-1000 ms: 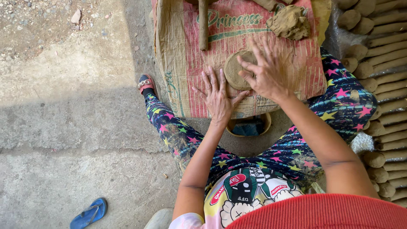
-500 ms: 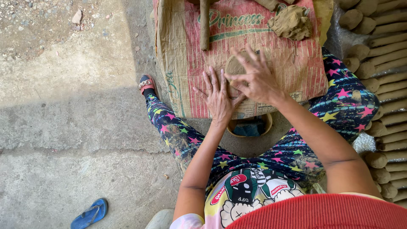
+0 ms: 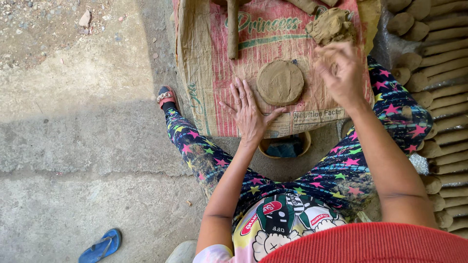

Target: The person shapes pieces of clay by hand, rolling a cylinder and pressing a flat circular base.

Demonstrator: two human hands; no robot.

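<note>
Flat round clay disc (image 3: 280, 82) sitting mid-sack on the printed sack (image 3: 204, 73), left hand (image 3: 249, 113) spread open and flat just beside its lower left edge, thumb near the rim. Right hand (image 3: 342, 72) loosely curled, fingers bunched but blurred, so can't tell about any grip, just below the clay lump (image 3: 332, 25). Bare concrete floor (image 3: 73, 136) wide open to the left, stacked clay rolls (image 3: 438, 73) crowding the right edge.

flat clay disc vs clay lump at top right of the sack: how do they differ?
The clay disc is pressed flat, round and smooth-topped; the clay lump is thick, irregular and rough. The disc lies mid-sack beside the left hand, which rests flat on the sack; the lump sits at the far edge, beyond the right hand. Neither is held. Both are the same grey-brown clay.
</note>
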